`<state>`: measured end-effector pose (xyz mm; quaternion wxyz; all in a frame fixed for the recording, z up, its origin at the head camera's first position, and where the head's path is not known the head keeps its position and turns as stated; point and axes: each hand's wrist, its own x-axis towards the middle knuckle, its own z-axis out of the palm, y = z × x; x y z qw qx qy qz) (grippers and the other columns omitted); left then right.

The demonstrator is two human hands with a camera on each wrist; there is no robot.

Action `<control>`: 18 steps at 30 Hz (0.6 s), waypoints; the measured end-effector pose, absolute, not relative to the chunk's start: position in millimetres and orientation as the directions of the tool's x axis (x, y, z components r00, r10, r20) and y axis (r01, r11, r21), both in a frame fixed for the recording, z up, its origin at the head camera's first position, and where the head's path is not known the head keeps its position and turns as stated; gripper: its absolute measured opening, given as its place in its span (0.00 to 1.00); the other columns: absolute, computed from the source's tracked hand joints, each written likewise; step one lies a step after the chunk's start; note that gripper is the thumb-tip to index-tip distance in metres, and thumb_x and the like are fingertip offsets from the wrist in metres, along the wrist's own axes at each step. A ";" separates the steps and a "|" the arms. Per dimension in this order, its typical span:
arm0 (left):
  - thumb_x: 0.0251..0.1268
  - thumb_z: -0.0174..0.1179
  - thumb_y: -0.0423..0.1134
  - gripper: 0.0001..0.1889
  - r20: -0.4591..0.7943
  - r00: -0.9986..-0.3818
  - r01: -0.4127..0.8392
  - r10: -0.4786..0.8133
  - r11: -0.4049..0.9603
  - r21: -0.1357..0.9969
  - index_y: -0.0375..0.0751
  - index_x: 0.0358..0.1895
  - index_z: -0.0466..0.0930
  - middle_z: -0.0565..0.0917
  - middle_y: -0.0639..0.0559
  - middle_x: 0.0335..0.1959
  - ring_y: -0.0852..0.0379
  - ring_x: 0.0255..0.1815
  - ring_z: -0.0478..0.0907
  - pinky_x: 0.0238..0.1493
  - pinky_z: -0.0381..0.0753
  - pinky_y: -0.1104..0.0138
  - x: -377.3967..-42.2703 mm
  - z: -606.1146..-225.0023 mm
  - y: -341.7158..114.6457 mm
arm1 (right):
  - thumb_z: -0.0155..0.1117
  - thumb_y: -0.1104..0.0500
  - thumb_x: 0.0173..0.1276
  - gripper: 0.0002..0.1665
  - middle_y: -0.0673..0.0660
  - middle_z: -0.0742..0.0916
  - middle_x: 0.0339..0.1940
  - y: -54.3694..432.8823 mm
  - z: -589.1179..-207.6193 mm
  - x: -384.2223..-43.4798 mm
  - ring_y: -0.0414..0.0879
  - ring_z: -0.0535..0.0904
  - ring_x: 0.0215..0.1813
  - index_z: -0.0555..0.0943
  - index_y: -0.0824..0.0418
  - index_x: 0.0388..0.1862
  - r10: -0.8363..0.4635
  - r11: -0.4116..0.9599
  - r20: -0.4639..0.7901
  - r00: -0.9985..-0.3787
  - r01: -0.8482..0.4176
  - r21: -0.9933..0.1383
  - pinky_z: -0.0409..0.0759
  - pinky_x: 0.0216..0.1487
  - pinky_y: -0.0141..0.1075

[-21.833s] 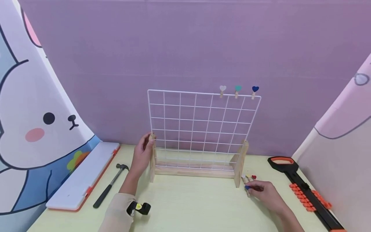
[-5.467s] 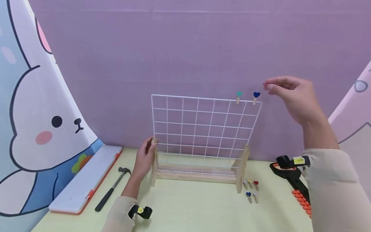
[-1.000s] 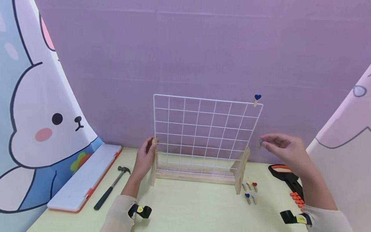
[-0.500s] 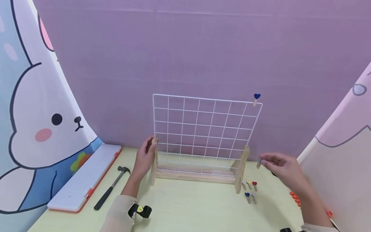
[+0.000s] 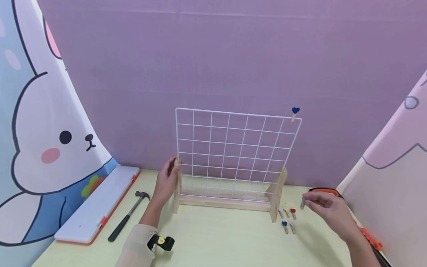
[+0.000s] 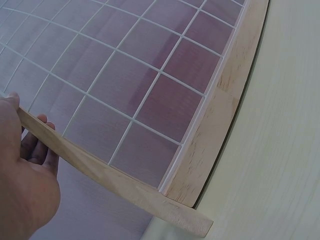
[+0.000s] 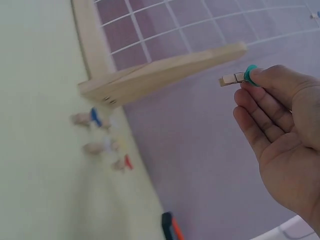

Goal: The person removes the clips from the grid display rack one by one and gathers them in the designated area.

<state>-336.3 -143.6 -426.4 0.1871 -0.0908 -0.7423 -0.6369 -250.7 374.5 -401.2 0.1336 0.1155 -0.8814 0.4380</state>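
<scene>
A white wire grid (image 5: pixel 230 112) stands in a wooden stand (image 5: pixel 223 202) on the table. My left hand (image 5: pixel 166 181) grips the stand's left side piece (image 6: pixel 115 182), thumb on one side and fingers on the other. One clothespin with a dark blue heart (image 5: pixel 295 110) is clipped at the top right of the grid. Between thumb and fingertips my right hand (image 5: pixel 333 215) pinches a small wooden clothespin with a teal heart (image 7: pixel 231 79), right of the stand. Several heart clothespins lie by the stand's right foot, among them a blue one (image 5: pixel 284 224) and a red one (image 5: pixel 293 211).
A hammer (image 5: pixel 123 222) lies left of the left forearm, beside a long white case (image 5: pixel 96 204) with an orange edge. At the right, a black and orange tool (image 5: pixel 325 191) is partly behind the right hand. A purple cloth (image 5: pixel 213 55) hangs behind the grid.
White, then teal, clothespins have come off the grid's top bar; blue stays. A white and a blue one now lie on the table. Lately my right hand has lowered with the teal one.
</scene>
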 end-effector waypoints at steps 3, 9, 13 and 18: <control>0.84 0.49 0.49 0.25 0.394 -0.914 0.373 -0.102 0.174 0.911 0.45 0.76 0.67 0.79 0.44 0.68 0.55 0.63 0.74 0.56 0.75 0.80 -335.7 -426.4 -143.4 | 0.70 0.57 0.72 0.17 0.36 0.90 0.43 378.8 -412.2 -248.2 0.26 0.84 0.45 0.86 0.65 0.54 -0.059 0.597 0.292 -0.955 -0.268 -0.756 0.83 0.43 0.23; 0.84 0.49 0.50 0.25 0.395 -0.913 0.374 -0.101 0.179 0.910 0.45 0.76 0.66 0.78 0.42 0.69 0.54 0.64 0.74 0.57 0.74 0.81 -334.7 -425.7 -144.9 | 0.71 0.52 0.72 0.22 0.44 0.92 0.45 386.0 -430.6 -244.3 0.25 0.84 0.47 0.84 0.64 0.58 0.003 0.580 0.174 -0.985 -0.140 -0.802 0.84 0.45 0.25; 0.83 0.49 0.50 0.25 0.396 -0.912 0.374 -0.105 0.179 0.910 0.45 0.76 0.67 0.79 0.43 0.69 0.56 0.62 0.74 0.56 0.75 0.81 -335.3 -426.7 -145.2 | 0.72 0.56 0.70 0.21 0.43 0.92 0.43 388.3 -443.3 -243.1 0.27 0.85 0.45 0.85 0.67 0.56 0.019 0.581 0.190 -0.982 -0.144 -0.801 0.85 0.43 0.26; 0.83 0.50 0.48 0.25 0.411 -0.906 0.392 -0.102 0.168 0.905 0.43 0.75 0.68 0.79 0.40 0.68 0.51 0.63 0.74 0.55 0.75 0.80 -336.9 -426.9 -142.9 | 0.73 0.59 0.69 0.21 0.46 0.92 0.42 389.2 -456.2 -245.0 0.30 0.86 0.42 0.84 0.70 0.56 0.023 0.562 0.156 -0.988 -0.116 -0.819 0.85 0.42 0.27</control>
